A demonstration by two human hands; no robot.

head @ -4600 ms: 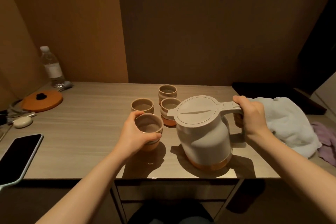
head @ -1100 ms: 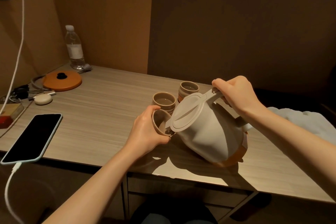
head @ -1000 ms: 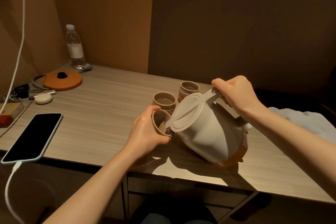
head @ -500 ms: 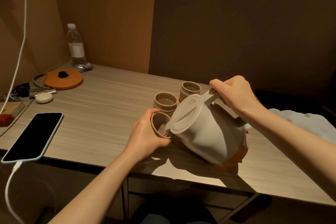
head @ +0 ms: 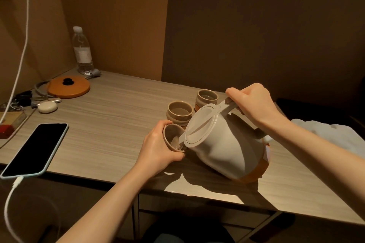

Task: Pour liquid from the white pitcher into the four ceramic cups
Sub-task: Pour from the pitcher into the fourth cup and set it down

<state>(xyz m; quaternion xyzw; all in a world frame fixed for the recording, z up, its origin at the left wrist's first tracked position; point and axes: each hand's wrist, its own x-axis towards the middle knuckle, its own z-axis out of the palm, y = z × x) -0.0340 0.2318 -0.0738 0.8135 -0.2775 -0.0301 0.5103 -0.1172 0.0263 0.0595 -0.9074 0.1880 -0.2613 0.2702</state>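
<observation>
1. Right now the counter (head: pixel 110 124) carries everything, and I keep the work near its front edge, well apart from the phone (head: pixel 35 149) charging at my left, since a spill could run that way.
2. The white pitcher (head: pixel 223 144) is tipped hard toward my left, its orange base lifted at the back. I judge a slow, steady tilt serves best, because the lid hides how much is left inside.
3. My right hand (head: pixel 254 102) is clenched around the pitcher's handle at the top, and I let that wrist set the flow.
4. My left hand (head: pixel 158 152) is wrapped around the cup (head: pixel 171 138), holding it tilted against the spout so its mouth catches the stream.
5. Two other cups (head: pixel 180 112) stand just behind; the fourth I cannot see.
6. A little liquid glints inside the held cup, so I watch its level and ease back before the rim.
</observation>
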